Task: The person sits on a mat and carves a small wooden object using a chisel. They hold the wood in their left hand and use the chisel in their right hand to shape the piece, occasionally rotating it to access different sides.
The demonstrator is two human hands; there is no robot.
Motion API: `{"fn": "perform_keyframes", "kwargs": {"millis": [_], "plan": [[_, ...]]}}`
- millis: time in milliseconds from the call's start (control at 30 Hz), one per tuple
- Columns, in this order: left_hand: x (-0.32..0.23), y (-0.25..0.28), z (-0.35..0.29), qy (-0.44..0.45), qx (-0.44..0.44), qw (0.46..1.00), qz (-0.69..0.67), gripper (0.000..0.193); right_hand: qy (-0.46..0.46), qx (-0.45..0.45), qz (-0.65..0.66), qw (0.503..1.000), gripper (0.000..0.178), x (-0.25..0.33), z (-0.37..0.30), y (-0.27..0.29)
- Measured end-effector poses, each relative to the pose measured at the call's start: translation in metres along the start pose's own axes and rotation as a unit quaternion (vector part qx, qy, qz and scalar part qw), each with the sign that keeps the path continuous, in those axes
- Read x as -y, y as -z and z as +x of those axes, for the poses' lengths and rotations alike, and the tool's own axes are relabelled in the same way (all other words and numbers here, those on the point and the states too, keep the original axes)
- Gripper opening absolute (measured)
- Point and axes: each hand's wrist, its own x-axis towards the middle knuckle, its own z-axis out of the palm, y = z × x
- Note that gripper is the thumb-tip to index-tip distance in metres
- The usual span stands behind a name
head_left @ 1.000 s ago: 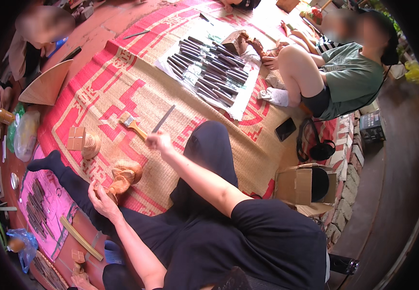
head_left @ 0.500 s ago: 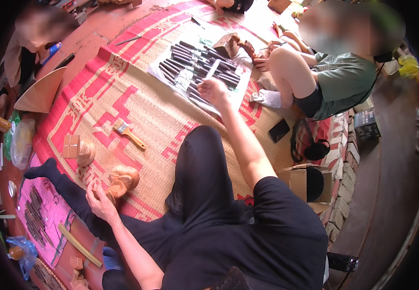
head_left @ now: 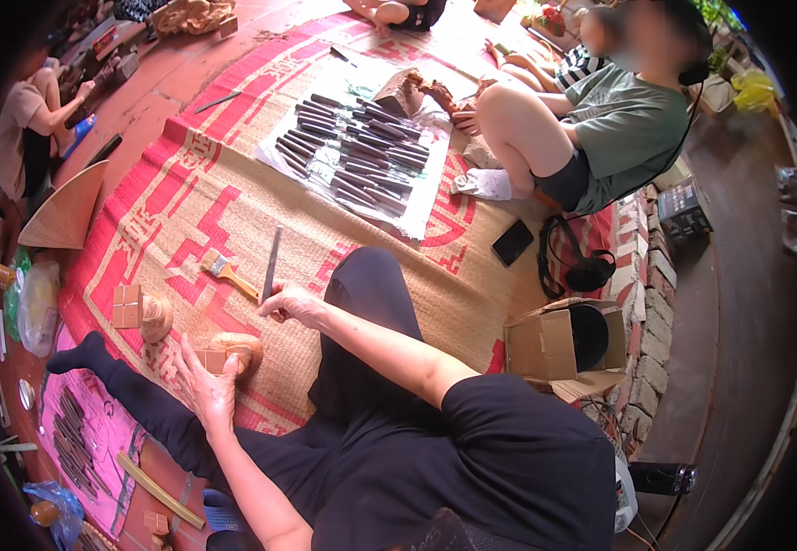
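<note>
1) Our left hand [head_left: 203,381] spreads wide around the square end [head_left: 211,360] of a tan carved wooden piece [head_left: 244,347] on the red-and-straw woven mat [head_left: 293,197]; whether it grips, we cannot tell
2) Our right hand [head_left: 290,305] holds a slim dark-grey metal tool [head_left: 271,262], apart from that piece
3) We judge the wood partly worked: curves look shaped, the square end looks uncut

A red-and-tan woven mat [head_left: 260,170] spans frame centre. On it: white sheet [head_left: 416,213] bearing slender dark tools [head_left: 366,151], upper centre; flat yellow-handled brush [head_left: 230,274], left of centre; black rectangular phone [head_left: 512,242], right of centre.
</note>
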Motion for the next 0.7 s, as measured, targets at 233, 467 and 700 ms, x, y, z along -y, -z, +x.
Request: {"fn": "perform_keyframes", "kwargs": {"millis": [233, 467, 700], "plan": [[-0.004, -0.002, 0.009, 0.016, 0.01, 1.0, 0.017, 0.079, 0.003, -0.06, -0.021, 0.998, 0.015, -0.01, 0.015, 0.003], [-0.013, 0.0, 0.021, 0.097, -0.012, 0.995, -0.008, 0.066, 0.012, -0.055, -0.065, 0.996, 0.009, -0.02, 0.021, 0.006], [-0.016, -0.015, 0.009, 0.044, -0.087, 0.995, 0.027, 0.056, 0.048, -0.096, -0.1, 0.989, 0.014, -0.025, 0.021, -0.001]]}}
